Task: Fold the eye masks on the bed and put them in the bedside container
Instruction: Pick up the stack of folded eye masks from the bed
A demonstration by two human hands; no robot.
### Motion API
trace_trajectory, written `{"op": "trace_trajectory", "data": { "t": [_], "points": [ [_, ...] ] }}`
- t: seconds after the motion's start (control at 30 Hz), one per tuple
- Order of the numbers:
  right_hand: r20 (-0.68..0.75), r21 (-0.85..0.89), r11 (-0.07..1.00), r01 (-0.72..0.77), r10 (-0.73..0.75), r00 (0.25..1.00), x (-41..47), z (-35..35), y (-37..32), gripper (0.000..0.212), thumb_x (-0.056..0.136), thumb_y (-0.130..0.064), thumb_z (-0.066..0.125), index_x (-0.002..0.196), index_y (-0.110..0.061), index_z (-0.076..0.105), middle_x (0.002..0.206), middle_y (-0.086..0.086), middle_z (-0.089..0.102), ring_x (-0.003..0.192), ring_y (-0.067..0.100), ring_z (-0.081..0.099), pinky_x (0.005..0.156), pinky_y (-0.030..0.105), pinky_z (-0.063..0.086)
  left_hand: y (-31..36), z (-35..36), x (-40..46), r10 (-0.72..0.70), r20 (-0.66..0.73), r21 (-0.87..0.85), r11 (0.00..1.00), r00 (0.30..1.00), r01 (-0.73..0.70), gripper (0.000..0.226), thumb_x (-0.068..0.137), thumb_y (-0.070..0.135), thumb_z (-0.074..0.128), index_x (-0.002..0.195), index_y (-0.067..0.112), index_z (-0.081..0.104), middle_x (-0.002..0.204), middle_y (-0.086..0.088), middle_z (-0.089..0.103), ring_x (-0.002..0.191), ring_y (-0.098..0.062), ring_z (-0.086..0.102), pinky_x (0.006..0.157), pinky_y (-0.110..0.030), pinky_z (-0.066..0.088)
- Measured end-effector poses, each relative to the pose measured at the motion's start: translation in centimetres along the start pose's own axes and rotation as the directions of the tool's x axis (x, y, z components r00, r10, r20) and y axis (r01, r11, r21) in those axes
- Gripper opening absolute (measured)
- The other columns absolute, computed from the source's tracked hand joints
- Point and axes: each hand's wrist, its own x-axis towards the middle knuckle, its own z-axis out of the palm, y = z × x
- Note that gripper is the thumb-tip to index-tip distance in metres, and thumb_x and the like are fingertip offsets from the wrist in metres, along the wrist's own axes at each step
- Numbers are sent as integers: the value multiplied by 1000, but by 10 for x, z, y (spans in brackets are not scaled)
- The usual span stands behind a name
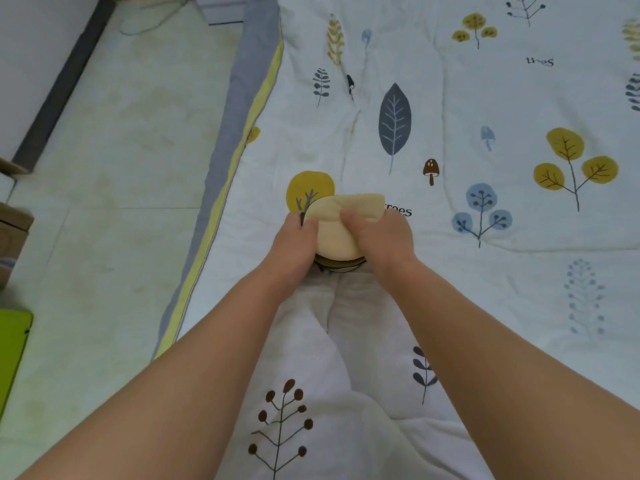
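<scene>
A cream-yellow eye mask [341,221] lies folded over at the middle of the bed, on the leaf-printed quilt [485,202]. My left hand [294,244] grips its left edge and my right hand [381,237] presses on its right side with the thumb on top. Under the mask, dark green and white edges [341,265] of more fabric peek out at the near side; I cannot tell what they are. A small black strap-like piece [350,84] lies farther up the quilt.
The bed's grey and yellow border [221,174] runs diagonally at the left, with pale floor tiles [114,168] beyond it. A wooden piece of furniture [12,230] and a lime-green object [12,348] sit at the far left edge.
</scene>
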Motion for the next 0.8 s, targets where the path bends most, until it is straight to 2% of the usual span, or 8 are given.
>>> {"op": "trace_trajectory", "data": {
  "t": [0.07, 0.17, 0.27, 0.37, 0.47, 0.63, 0.8],
  "points": [
    [-14, 19, 1000, 16, -15, 1000, -8, -6, -4, 55, 74, -41, 67, 112, -4, 55, 106, 8, 64, 101, 29, 61, 91, 47, 50, 6, 2, -10, -22, 5, -83, 996, 1000, 22, 24, 94, 24, 30, 110, 18, 45, 87, 0, 51, 67, -15, 49, 32, -14, 38],
    [-28, 67, 997, 28, -26, 999, -25, -19, -14, 53, 74, -40, 68, 111, -7, 50, 99, 3, 57, 100, 27, 59, 91, 47, 50, 16, 4, -26, -4, -3, -117, 993, 1000, 4, 22, 94, 29, 30, 107, 18, 45, 96, -4, 52, 71, -17, 51, 53, -29, 47],
    [-8, 130, 991, 36, -36, 999, -45, -37, -29, 49, 75, -39, 68, 110, -11, 47, 102, 3, 56, 99, 24, 58, 89, 43, 51, 32, 0, -44, 70, -9, -101, 992, 998, -70, 25, 95, 33, 32, 107, 16, 46, 89, 1, 51, 73, -16, 53, 59, -32, 48],
    [27, 220, 975, 25, -31, 999, -69, -53, -49, 43, 77, -37, 67, 105, -15, 45, 105, 3, 57, 97, 21, 58, 83, 37, 52, 51, -9, -67, 136, -25, -76, 988, 990, -137, 19, 94, 33, 35, 103, 21, 46, 89, 4, 53, 81, -16, 55, 74, -39, 51],
    [57, 271, 962, 13, -30, 998, -95, -68, -72, 40, 80, -39, 63, 107, -17, 44, 104, 1, 57, 97, 20, 58, 81, 34, 52, 72, -20, -93, 178, -29, -97, 979, 984, -180, 16, 94, 34, 36, 103, 25, 45, 90, 7, 53, 74, -13, 54, 63, -36, 49],
    [74, 292, 956, 28, -52, 996, -144, -91, -112, 29, 85, -39, 52, 104, -19, 46, 94, -7, 54, 95, 17, 57, 90, 42, 51, 107, -42, -139, 208, -65, -135, 967, 976, -216, 18, 92, 35, 38, 106, 25, 46, 96, 2, 55, 75, -16, 55, 56, -33, 45],
    [17, 284, 948, 145, -156, 988, -203, -112, -144, 12, 85, -37, 52, 84, -25, 48, 89, -7, 55, 81, 7, 54, 68, 28, 48, 136, -65, -195, 238, -72, -187, 951, 969, -247, 20, 92, 34, 41, 110, 26, 47, 104, -2, 56, 81, -16, 56, 56, -28, 46]
  ]
}}
